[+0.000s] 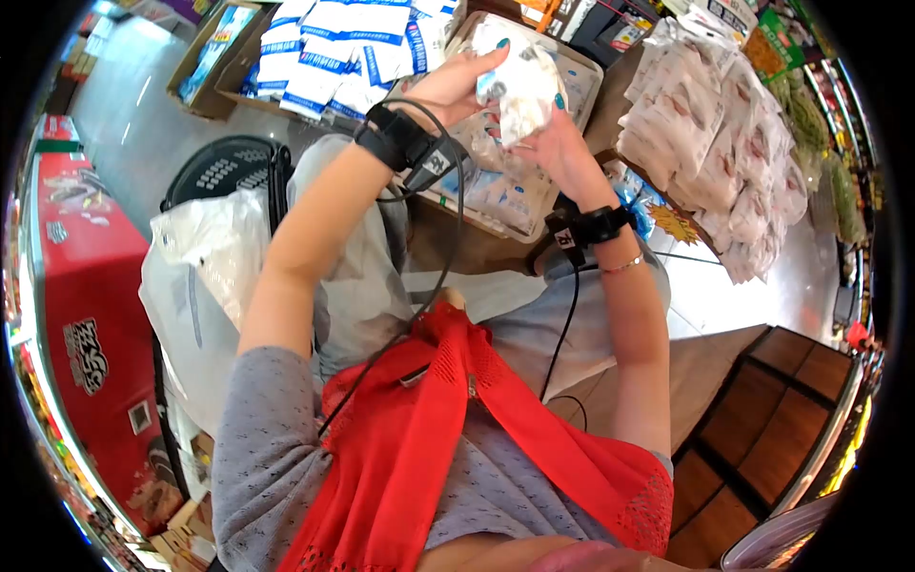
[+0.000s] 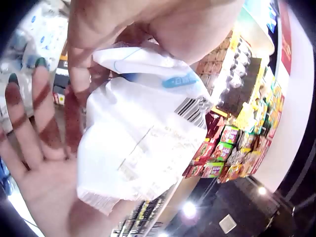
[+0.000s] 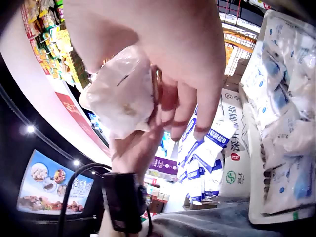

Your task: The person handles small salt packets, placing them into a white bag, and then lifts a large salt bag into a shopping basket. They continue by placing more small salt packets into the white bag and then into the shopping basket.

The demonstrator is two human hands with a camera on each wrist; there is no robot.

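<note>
A white plastic packet [image 1: 522, 91] with blue print and a barcode is held up over the tray of packets. My left hand [image 1: 448, 88] grips it by one end, its fingers bent around the crumpled plastic in the left wrist view. Close against the packet's other side is my right hand [image 1: 564, 157], its fingers [image 2: 47, 113] straight and spread. The packet [image 2: 143, 133] overlaps the right palm in that view. Below both hands, the pale tray [image 1: 593, 91] holds similar white-and-blue packets [image 3: 289, 123].
Blue-and-white bags [image 1: 348, 48] are piled in a box at the back left. A heap of beige packets [image 1: 705, 124] stands to the right. A black basket [image 1: 219, 172] and a white plastic bag [image 1: 214, 248] are at the left, near a red cabinet [image 1: 91, 286].
</note>
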